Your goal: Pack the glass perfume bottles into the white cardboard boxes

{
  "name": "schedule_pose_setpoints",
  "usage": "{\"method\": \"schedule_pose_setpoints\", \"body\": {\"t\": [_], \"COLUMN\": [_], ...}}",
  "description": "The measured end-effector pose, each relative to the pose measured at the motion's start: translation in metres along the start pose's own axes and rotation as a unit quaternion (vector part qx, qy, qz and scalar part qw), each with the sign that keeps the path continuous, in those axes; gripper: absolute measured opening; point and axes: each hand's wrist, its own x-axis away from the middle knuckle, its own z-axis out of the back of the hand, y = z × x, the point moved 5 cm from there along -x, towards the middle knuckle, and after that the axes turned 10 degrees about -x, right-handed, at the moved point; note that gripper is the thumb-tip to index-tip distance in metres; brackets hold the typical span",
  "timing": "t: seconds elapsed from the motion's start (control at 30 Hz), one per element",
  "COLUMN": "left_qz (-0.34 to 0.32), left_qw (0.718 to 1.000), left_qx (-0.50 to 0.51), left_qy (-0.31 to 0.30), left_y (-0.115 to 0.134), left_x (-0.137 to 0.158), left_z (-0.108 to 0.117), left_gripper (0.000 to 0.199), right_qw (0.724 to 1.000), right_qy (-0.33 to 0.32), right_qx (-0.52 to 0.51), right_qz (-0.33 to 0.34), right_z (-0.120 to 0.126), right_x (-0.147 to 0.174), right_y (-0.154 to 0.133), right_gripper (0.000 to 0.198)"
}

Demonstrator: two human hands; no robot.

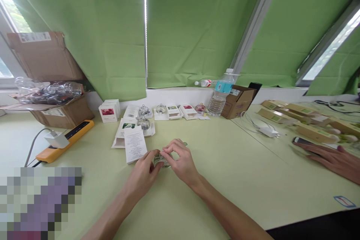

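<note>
On the light green table, my left hand (146,165) is closed around the side of a small round clear glass bottle (162,160). My right hand (180,159) pinches at the top of the same bottle, and whatever lies between those fingertips is too small to make out. Just behind my right hand, a small greenish piece (185,144) rests on the table. Near my left hand lies a printed white leaflet (135,145), partly over an open white box (119,138). Similar round glass bottles (144,123) stand behind, among opened white boxes (173,111).
A large water bottle (218,99) and a cardboard box (238,103) stand at the back. At left are a yellow power strip (66,140) and a carton of plastic bottles (60,110). On the right, another person's hand (334,159) rests on a phone (302,141) near long boxes (315,133).
</note>
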Motion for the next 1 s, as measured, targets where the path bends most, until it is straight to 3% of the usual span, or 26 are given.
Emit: {"method": "schedule_pose_setpoints", "body": {"t": [0.13, 0.33, 0.77, 1.0], "left_qz": [0.001, 0.0, 0.011, 0.01], "left_qw": [1.0, 1.0, 1.0, 1.0], "left_qx": [0.001, -0.004, -0.009, -0.004], "left_qy": [0.003, 0.001, -0.01, -0.007], "left_y": [-0.0002, -0.0003, -0.0026, -0.0016], "left_x": [0.0001, 0.0005, 0.0006, -0.0005], "left_z": [0.0002, 0.0003, -0.0018, -0.0012], "left_gripper": [0.03, 0.03, 0.029, 0.031], "right_qw": [1.0, 0.999, 1.0, 0.999], "right_qy": [0.008, -0.032, -0.026, -0.04], "right_qx": [0.003, 0.003, 0.006, 0.017], "right_qz": [0.004, 0.025, 0.009, -0.001], "right_z": [0.0009, 0.0056, 0.0025, 0.0054], "right_x": [0.0, -0.0026, -0.0024, -0.0015], "right_y": [-0.0015, -0.0095, -0.0009, -0.0041], "right_gripper": [0.015, 0.012, 0.018, 0.009]}}
